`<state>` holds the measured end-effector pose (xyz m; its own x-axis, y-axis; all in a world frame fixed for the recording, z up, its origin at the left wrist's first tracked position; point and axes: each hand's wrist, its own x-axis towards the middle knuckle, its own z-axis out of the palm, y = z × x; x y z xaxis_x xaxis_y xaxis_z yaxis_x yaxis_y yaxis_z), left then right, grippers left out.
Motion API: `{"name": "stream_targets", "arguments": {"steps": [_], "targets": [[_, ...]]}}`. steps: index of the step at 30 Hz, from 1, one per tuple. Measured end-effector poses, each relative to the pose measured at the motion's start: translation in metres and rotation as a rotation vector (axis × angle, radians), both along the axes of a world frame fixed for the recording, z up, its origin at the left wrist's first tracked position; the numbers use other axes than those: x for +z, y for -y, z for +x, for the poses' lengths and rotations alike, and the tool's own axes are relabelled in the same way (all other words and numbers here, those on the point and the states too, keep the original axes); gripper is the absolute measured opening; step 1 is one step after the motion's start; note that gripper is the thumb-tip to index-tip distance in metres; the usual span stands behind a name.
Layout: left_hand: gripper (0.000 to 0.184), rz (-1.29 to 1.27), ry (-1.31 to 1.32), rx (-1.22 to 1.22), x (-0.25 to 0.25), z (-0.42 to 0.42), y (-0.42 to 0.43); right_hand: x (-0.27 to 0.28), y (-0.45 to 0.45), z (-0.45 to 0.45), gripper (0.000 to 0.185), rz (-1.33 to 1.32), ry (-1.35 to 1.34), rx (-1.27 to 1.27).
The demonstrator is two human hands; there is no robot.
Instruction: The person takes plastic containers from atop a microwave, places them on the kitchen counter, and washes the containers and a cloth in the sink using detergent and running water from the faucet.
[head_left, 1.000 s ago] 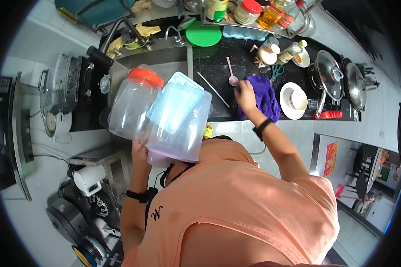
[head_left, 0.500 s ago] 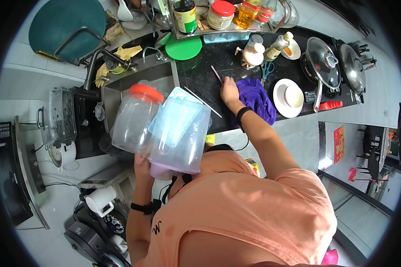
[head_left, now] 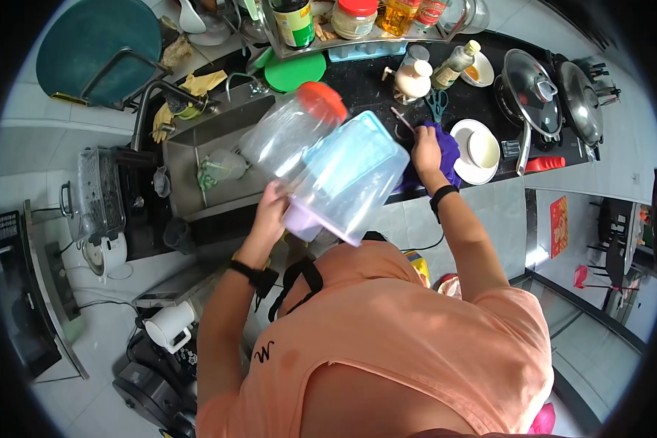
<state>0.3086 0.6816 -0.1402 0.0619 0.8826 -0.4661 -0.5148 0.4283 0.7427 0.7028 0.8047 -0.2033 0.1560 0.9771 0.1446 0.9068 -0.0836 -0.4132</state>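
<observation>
My left hand (head_left: 271, 210) is closed at the base of two clear plastic containers, lifted and tilted over the sink's front edge. One is a round jar (head_left: 288, 139) with a red lid (head_left: 321, 101). The other is a squarish bin (head_left: 369, 186) with a light blue piece (head_left: 347, 155) and a pale purple rim. My right hand (head_left: 426, 152) is closed on a bunched purple cloth (head_left: 449, 150) on the dark counter. A thin pinkish stick (head_left: 401, 117) juts out beyond its fingers; whether they grip it I cannot tell.
Beside the cloth stands a white bowl (head_left: 483, 150) on a plate (head_left: 463, 172). Scissors (head_left: 437, 104), a pump bottle (head_left: 414, 82) and a glass bottle (head_left: 456, 66) are behind. A clear plastic bag (head_left: 226, 165) lies in the sink (head_left: 186, 150). Lidded pans (head_left: 531, 87) are on the right.
My left hand has carried both containers up and to the right, uncovering more of the sink. My right hand has slid right with the cloth, and the pinkish stick has shifted right too.
</observation>
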Motion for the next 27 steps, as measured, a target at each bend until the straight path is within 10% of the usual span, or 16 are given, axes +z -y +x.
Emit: {"name": "stream_targets", "arguments": {"steps": [10,16,27], "targets": [[0.042,-0.013,-0.013,-0.110,0.002,-0.004,-0.014,-0.003,-0.009,-0.006,0.013,0.369,0.201,-0.029],[0.040,-0.061,-0.076,-0.060,0.009,-0.049,0.025,0.001,0.043,-0.078,0.028,0.218,0.070,0.425],[0.040,-0.031,-0.061,-0.082,0.006,-0.048,0.034,-0.024,0.037,-0.109,0.022,-0.123,0.129,0.266]]}}
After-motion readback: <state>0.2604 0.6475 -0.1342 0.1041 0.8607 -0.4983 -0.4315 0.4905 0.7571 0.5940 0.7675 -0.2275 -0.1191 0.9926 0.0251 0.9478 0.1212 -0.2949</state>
